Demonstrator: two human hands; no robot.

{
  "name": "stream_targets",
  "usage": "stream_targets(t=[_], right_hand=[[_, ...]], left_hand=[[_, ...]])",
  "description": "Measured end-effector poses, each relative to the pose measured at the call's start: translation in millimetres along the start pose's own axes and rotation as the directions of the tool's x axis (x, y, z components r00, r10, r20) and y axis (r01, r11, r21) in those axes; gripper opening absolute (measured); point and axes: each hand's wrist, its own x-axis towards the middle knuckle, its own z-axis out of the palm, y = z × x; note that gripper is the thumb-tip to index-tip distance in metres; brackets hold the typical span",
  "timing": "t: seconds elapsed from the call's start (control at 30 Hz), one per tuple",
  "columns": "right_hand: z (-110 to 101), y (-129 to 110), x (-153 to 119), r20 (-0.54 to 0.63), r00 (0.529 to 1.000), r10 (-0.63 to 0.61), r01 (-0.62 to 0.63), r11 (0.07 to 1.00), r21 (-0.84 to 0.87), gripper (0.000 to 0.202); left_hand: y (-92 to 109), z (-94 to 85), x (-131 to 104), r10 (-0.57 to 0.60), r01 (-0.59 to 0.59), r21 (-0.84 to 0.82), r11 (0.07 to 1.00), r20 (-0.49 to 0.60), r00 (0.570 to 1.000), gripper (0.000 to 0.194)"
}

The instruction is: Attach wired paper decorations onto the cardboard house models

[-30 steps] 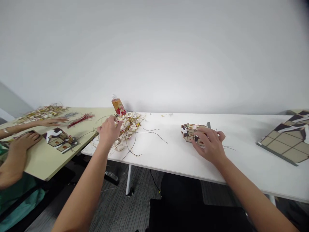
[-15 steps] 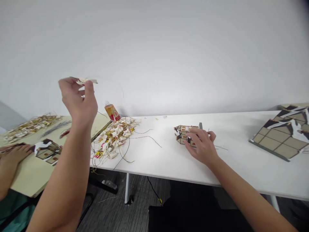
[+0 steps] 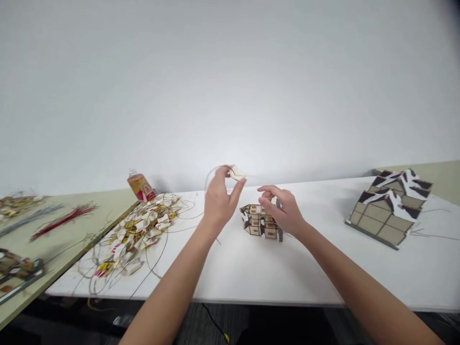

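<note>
My left hand [image 3: 221, 196] is raised above the white table [image 3: 305, 278], its thumb and fingers pinching a small cream piece [image 3: 236, 173] with a thin dark wire trailing from it. Just below and to the right, a small decorated model house [image 3: 261, 225] lies on the tabletop with its pointed roof toward the left. My right hand [image 3: 282, 208] hovers over the base end of that house, fingers curled but apart, with nothing visible between them. Whether its lower fingers touch the house is hard to tell.
Left on the table lies a tangled heap of wired cream pieces [image 3: 143, 230]; an orange and red bottle [image 3: 142, 187] stands behind it. Red wires [image 3: 63, 221] and grey wires [image 3: 30, 218] lie on the side table. Two larger model houses [image 3: 388, 211] sit at the right.
My left hand has come from the far left toward the middle with the cream piece. My right hand has lifted off the small house. The view has turned to the right, and the neighbouring person's hand has left view.
</note>
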Motion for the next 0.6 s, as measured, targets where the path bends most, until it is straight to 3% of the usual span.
stream_targets(t=[0.13, 0.23, 0.4, 0.6], right_hand=[[-3.5, 9.4, 27.2, 0.021, 0.999, 0.036, -0.038, 0.992, 0.119, 0.028], [-0.7, 20.9, 26.7, -0.017, 1.0, 0.002, 0.0, 0.99, 0.14, 0.026], [1.6, 33.3, 8.8, -0.004, 0.998, 0.055, -0.054, 0.989, 0.141, 0.024], [0.9, 30.1, 4.1, 0.169, 0.964, 0.206, -0.256, 0.896, 0.362, 0.03]], left_hand=[[-8.5, 34.9, -21.1, 0.034, -0.034, 0.0, 0.999, 0.082, 0.996, 0.035], [-17.7, 49.0, -36.3, 0.093, -0.098, 0.069, 0.993, 0.069, 0.993, 0.034], [-22.3, 53.1, -58.0, 0.221, -0.232, 0.076, 0.97, 0.13, 0.967, 0.033], [-14.9, 48.7, -64.8, 0.335, -0.346, 0.018, 0.938, 0.205, 0.92, 0.031]])
